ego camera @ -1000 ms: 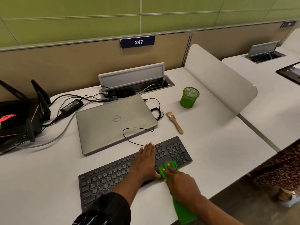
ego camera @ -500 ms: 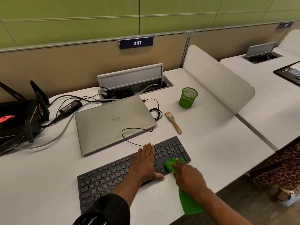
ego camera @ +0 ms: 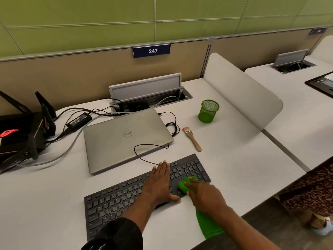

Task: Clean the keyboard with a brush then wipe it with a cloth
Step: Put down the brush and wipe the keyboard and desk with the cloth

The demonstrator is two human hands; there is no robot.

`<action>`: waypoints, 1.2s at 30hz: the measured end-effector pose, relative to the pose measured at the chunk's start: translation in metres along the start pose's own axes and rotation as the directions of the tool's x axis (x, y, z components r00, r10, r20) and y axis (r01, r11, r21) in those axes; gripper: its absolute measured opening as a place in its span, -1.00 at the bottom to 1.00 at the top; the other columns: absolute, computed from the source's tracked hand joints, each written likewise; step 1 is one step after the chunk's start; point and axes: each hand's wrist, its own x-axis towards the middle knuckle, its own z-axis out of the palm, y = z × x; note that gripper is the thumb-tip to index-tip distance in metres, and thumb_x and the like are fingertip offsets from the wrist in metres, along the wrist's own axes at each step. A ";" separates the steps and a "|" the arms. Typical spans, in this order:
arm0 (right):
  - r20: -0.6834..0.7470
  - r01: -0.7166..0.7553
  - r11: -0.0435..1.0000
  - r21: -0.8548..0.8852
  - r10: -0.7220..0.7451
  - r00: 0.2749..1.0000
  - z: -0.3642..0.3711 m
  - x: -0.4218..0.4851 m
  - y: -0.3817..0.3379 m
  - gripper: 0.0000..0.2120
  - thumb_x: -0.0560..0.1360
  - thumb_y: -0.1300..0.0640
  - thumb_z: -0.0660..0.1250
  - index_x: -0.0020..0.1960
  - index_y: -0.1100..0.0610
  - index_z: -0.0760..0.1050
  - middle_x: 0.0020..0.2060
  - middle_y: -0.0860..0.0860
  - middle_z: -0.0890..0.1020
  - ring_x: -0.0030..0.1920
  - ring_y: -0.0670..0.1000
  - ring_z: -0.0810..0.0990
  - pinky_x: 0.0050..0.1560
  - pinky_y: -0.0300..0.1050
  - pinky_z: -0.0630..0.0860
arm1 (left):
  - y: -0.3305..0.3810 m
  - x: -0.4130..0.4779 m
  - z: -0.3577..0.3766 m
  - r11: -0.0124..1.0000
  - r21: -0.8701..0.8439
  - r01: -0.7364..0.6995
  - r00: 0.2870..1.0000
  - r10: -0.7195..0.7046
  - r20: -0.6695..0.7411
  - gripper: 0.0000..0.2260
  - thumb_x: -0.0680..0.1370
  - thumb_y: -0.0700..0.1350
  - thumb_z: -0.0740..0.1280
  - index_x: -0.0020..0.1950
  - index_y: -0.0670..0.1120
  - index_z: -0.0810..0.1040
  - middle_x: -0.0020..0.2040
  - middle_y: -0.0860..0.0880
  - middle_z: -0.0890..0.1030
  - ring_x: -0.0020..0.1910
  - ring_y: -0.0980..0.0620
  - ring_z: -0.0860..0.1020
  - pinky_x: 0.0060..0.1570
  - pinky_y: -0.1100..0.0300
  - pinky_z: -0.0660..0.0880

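The left hand (ego camera: 160, 183) lies flat on the keyboard (ego camera: 115, 201), fingers straight and together, palm pressing down on the keys right of the keyboard's middle. The right hand (ego camera: 203, 195) holds a bunched green cloth (ego camera: 184, 185) against the keys at the keyboard's right end, near the number pad, fingers curled over the wad. The rest of the cloth trails back under the wrist and hangs past the near edge of the worktop (ego camera: 234, 159). The two hands sit just beside each other, the left thumb near the cloth.

The black keyboard lies slanted on the worktop, its right end farther from the person. Beyond that right end lies a wooden-handled brush (ego camera: 191, 138), bristles pointing away, touched by neither hand. Farther beyond the keyboard, past the brush, stands a green mesh cup (ego camera: 208, 111). Just behind the keyboard sits a closed silver laptop (ego camera: 126, 139), with a thin black cable (ego camera: 144, 160) looping from the keyboard's back edge across the laptop's corner.
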 end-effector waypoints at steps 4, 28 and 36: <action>0.058 0.070 0.997 -0.013 -0.069 0.996 0.004 -0.001 -0.006 -0.58 0.63 -0.08 0.17 0.48 -0.16 0.32 0.55 -0.15 0.22 0.34 0.07 0.52 0.28 0.04 0.51 | 0.001 0.000 -0.001 1.000 0.010 -0.004 1.000 0.003 0.004 0.20 0.41 0.41 0.40 0.63 -0.17 -0.29 0.65 -0.15 -0.27 0.63 -0.07 -0.25 0.59 0.03 -0.22; -0.106 -0.078 0.986 -0.144 0.064 0.992 -0.023 0.051 0.131 -0.38 0.58 -0.34 -0.01 0.58 -0.18 0.02 0.61 -0.03 -0.01 0.58 0.13 0.04 0.55 0.11 0.04 | -0.024 -0.035 -0.008 0.988 0.082 0.131 0.987 -0.137 0.078 0.26 0.33 0.47 0.40 0.63 -0.12 -0.33 0.66 -0.11 -0.21 0.64 -0.10 -0.16 0.56 -0.06 -0.23; -0.110 0.001 0.995 -0.102 -0.012 0.994 -0.010 0.056 0.140 -0.02 0.28 -0.57 -0.52 0.58 -0.22 -0.04 0.60 -0.05 -0.04 0.59 0.06 -0.07 0.55 0.06 -0.07 | -0.025 -0.028 -0.021 0.988 0.110 0.105 0.990 -0.115 0.084 0.26 0.29 0.49 0.41 0.65 -0.06 -0.25 0.63 -0.09 0.07 0.57 -0.10 0.12 0.56 -0.04 0.08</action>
